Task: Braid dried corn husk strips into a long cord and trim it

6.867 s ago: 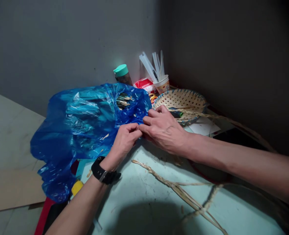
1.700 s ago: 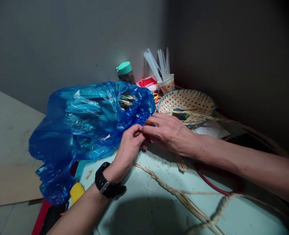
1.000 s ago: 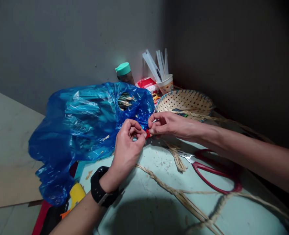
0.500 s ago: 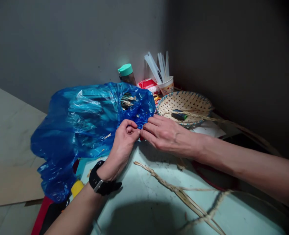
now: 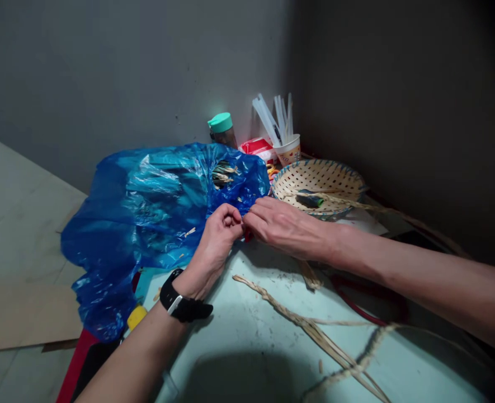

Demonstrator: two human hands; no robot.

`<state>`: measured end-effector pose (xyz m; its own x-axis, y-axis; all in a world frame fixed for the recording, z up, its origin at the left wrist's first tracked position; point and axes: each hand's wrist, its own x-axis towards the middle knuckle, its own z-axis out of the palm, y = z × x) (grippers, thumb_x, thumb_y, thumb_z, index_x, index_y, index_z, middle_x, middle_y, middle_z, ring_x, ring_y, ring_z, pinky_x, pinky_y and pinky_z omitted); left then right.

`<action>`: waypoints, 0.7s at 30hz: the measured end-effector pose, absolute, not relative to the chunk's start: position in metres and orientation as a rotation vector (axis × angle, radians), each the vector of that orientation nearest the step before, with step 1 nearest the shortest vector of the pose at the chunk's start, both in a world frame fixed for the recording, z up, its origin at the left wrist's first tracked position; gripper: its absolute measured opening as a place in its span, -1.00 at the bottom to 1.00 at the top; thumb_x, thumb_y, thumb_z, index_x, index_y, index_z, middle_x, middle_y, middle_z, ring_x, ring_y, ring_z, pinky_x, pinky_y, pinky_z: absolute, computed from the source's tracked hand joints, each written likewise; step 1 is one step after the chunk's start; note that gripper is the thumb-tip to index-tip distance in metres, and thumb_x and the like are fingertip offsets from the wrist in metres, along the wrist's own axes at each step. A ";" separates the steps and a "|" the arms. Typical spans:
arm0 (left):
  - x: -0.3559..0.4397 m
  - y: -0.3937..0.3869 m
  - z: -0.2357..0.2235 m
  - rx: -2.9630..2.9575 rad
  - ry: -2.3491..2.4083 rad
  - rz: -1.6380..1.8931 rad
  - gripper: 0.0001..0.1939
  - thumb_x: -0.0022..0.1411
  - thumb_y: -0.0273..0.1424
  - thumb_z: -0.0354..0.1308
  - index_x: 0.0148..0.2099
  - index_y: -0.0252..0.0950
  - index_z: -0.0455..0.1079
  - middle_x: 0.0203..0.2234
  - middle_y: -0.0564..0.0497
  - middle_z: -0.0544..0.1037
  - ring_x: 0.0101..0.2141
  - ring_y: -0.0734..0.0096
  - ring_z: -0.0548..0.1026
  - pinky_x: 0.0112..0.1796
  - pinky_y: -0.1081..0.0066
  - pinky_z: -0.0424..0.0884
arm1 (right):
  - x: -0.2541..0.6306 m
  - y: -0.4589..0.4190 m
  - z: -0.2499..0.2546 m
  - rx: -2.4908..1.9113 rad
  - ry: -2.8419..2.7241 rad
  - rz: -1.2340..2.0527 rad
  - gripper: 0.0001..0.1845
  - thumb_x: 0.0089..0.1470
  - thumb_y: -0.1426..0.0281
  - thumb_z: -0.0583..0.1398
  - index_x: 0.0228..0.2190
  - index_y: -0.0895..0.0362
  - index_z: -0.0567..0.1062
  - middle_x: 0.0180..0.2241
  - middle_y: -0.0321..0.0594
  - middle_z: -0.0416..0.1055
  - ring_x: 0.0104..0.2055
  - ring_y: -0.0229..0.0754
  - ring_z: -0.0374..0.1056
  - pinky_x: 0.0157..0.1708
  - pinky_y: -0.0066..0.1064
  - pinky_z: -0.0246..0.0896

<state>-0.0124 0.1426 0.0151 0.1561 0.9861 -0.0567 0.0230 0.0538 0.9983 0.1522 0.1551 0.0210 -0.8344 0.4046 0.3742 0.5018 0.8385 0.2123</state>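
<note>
My left hand (image 5: 218,238), with a black watch on its wrist, is closed in a pinch at the near right edge of a blue plastic bag (image 5: 163,207). Against its fingertips lie the curled fingers of my right hand (image 5: 283,226). Whatever the two pinches hold is too small or hidden to make out; a bit of red shows beneath them. Through the bag's opening I see dry plant strips (image 5: 224,173). Closer to me, a braided straw cord (image 5: 284,310) with loose strands lies across the pale table (image 5: 239,336).
Behind my right hand sits a woven basket (image 5: 323,179) holding a dark roll with a green end. Beyond stand a paper cup (image 5: 288,150) of clear sticks, a red and white packet (image 5: 259,148) and a green-lidded bottle (image 5: 222,130). A yellow object (image 5: 136,317) is near my left forearm.
The whole view has shifted slightly, so things appear a little further right. My hands remain together at the bag's edge, with the right fingers curled a bit more.
</note>
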 end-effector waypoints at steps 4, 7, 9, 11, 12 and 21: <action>-0.014 0.143 0.012 1.221 1.145 1.049 -0.83 -0.10 -0.56 0.16 -0.40 -0.28 0.26 -0.58 0.17 0.33 -0.52 0.58 0.29 -0.45 0.56 0.17 | 0.156 0.156 0.022 -0.712 -2.750 -0.282 -0.81 0.19 0.61 0.00 -0.32 0.26 0.40 -0.38 -0.11 0.34 -0.36 -0.15 0.16 -0.34 -0.32 0.06; -0.014 0.143 0.010 1.232 1.135 1.029 -0.84 -0.10 -0.58 0.13 -0.40 -0.29 0.26 -0.59 0.17 0.32 -0.53 0.59 0.27 -0.46 0.56 0.16 | 0.159 0.156 0.023 -0.670 -2.781 -0.417 -0.78 0.20 0.60 -0.01 -0.33 0.25 0.42 -0.41 -0.11 0.34 -0.36 -0.12 0.15 -0.36 -0.29 0.01; -0.013 0.144 0.011 1.255 1.134 1.025 -0.83 -0.11 -0.60 0.10 -0.41 -0.29 0.25 -0.58 0.17 0.30 -0.53 0.60 0.25 -0.47 0.56 0.14 | 0.159 0.156 0.022 -0.623 -2.757 -0.463 -0.74 0.22 0.58 -0.04 -0.34 0.24 0.43 -0.44 -0.12 0.34 -0.37 -0.12 0.14 -0.38 -0.28 -0.01; -0.012 0.144 0.013 1.292 1.140 1.029 -0.83 -0.12 -0.62 0.08 -0.42 -0.29 0.24 -0.56 0.16 0.30 -0.52 0.60 0.23 -0.48 0.57 0.12 | 0.159 0.155 0.020 -0.597 -2.696 -0.411 -0.72 0.23 0.56 -0.05 -0.35 0.21 0.44 -0.43 -0.13 0.34 -0.39 -0.15 0.14 -0.39 -0.29 -0.02; -0.011 0.143 0.014 1.311 1.140 1.029 -0.83 -0.11 -0.63 0.07 -0.42 -0.29 0.24 -0.56 0.16 0.29 -0.51 0.60 0.23 -0.47 0.57 0.12 | 0.158 0.154 0.018 -0.596 -2.647 -0.331 -0.73 0.22 0.54 -0.04 -0.35 0.21 0.45 -0.42 -0.13 0.34 -0.40 -0.17 0.14 -0.40 -0.30 -0.02; -0.008 0.142 0.025 1.143 1.039 0.969 -0.82 -0.11 -0.57 0.17 -0.43 -0.30 0.23 -0.60 0.16 0.34 -0.55 0.58 0.29 -0.47 0.54 0.16 | 0.155 0.144 0.012 -0.940 -1.817 1.149 -0.90 0.03 0.43 0.08 -0.38 0.17 0.38 -0.45 -0.30 0.34 -0.42 -0.28 0.23 -0.41 -0.46 0.09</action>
